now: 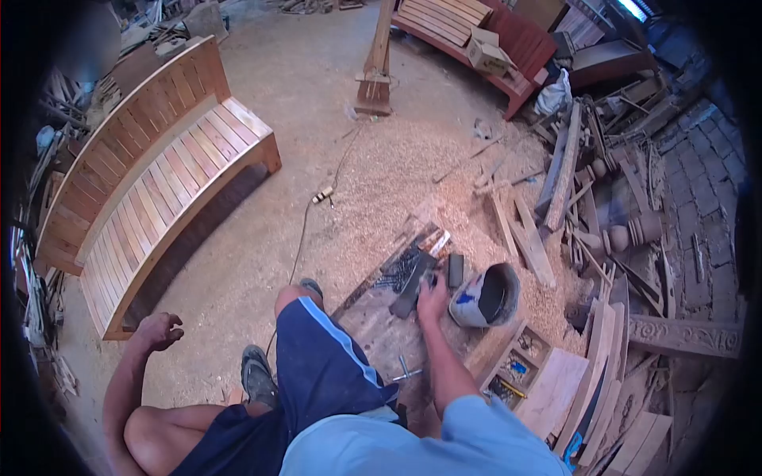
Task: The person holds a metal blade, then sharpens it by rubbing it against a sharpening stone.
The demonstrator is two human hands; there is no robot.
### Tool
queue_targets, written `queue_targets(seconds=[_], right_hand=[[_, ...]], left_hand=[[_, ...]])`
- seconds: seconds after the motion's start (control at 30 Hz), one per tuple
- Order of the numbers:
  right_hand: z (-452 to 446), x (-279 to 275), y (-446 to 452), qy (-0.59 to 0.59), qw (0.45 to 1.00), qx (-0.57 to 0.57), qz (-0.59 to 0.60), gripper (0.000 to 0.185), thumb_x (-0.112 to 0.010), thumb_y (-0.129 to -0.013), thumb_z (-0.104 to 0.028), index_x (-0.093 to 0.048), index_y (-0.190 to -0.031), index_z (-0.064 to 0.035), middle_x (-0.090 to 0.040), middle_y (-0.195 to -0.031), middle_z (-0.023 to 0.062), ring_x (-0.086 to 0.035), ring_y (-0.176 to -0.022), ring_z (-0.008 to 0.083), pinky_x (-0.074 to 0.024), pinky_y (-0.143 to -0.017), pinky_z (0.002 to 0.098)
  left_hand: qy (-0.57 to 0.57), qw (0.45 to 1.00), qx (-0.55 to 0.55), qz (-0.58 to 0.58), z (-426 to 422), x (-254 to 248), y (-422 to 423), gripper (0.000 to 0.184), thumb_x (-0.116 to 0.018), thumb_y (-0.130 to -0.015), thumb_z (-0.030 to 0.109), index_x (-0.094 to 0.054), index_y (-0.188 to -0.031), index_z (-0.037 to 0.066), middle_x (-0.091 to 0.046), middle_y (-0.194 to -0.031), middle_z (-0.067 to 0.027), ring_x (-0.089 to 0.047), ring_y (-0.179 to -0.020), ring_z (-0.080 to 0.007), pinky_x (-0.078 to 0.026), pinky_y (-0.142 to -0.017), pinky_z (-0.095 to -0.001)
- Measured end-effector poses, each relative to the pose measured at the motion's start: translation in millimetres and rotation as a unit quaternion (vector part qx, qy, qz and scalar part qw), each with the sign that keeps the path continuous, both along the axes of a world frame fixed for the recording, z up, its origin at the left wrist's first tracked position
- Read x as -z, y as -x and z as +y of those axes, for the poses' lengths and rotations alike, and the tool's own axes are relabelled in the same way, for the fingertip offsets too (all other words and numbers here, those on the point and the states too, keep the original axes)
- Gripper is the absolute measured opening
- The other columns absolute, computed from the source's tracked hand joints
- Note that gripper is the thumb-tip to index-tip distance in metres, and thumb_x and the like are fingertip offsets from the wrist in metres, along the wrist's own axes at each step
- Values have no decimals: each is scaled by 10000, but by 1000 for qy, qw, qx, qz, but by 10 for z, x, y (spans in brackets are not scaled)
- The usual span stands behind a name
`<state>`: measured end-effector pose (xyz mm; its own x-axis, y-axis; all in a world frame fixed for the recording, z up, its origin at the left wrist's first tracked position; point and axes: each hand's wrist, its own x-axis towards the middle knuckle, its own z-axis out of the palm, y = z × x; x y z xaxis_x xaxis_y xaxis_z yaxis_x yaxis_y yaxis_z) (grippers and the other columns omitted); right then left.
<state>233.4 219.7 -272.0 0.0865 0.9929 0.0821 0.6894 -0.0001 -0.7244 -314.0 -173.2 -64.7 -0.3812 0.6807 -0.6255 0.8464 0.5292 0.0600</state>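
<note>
Just left of the bucket point(494, 297), I have the nearer right hand point(433, 300) touching the block point(409, 292); whether it grips, I cannot tell. The block's long axis slants forward and rightward. Well left of the bucket hangs the left hand point(161, 331), empty, loosely curled.

A curved slatted bench point(194, 163) is standing left of the wide patch of wood shavings point(397, 159). A wooden post point(374, 94) is rising at the patch's far edge, and beyond its far right side a red bench point(524, 40) is bearing a cardboard box point(488, 52). A cord point(302, 238) is trailing along its left, while loose planks point(533, 242) are lying at its right.
</note>
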Motion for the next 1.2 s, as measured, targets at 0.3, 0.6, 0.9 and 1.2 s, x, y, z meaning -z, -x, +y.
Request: queue_targets(seconds=[0.3,0.6,0.9,1.2], right_hand=[[346,-10,141,-10,998,63,-19,449,-735,-915,-255,-629,-1316,-84,-723,-1136,217,-699,-1034,388,-526,-885,455],[139,-28,36,28,997,62,-42,475,-739,-902,-266,-620,-1326,-88,-719,-1142,221,-687,-1051,413,-520,-918,481],[121,-119,63,45,996,68,-34,456,-738,-903,-274,-622,-1318,-126,-719,-1149,206,-684,-1057,420,-523,-908,499],[378,-154,172,37,994,91,-55,419,-722,-922,-289,-625,-1305,-148,-715,-1163,184,-681,-1044,413,-520,-903,509]], left_hand=[[36,999,11,-9,4,27,-21,430,-681,-852,360,-736,-1158,64,-747,-1093,-205,-715,-1034,-369,-560,-914,-464],[67,997,31,1,-48,139,78,440,-685,-852,370,-735,-1168,68,-749,-1105,-193,-712,-1051,-366,-559,-922,-457],[45,999,17,-7,-63,157,-13,447,-691,-850,377,-733,-1175,73,-748,-1098,-194,-711,-1051,-362,-560,-920,-456],[60,998,23,-8,-113,254,60,436,-691,-860,383,-734,-1169,77,-745,-1103,-189,-708,-1055,-359,-557,-919,-467]])
